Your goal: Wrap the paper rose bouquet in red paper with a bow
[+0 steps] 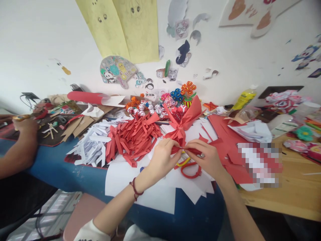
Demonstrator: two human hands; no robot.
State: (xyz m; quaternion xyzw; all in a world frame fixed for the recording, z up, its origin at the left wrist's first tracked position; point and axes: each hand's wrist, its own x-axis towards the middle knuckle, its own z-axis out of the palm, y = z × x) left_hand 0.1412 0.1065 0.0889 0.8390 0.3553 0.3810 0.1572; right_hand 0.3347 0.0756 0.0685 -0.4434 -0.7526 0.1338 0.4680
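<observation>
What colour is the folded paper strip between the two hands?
Red. The paper strip shows best in the head view.

Left hand (163,159) and right hand (207,157) pinch folded red paper strip (187,149) above red scissors (190,169); red folded-paper pile (132,139) nearby.

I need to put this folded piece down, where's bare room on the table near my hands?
Bare wood shows on the table at right, below the blurred patch. White paper sheets left of your left hand are also free. Crowded: the red folded strips, white folded strips, and red scissors under your right hand.
</observation>
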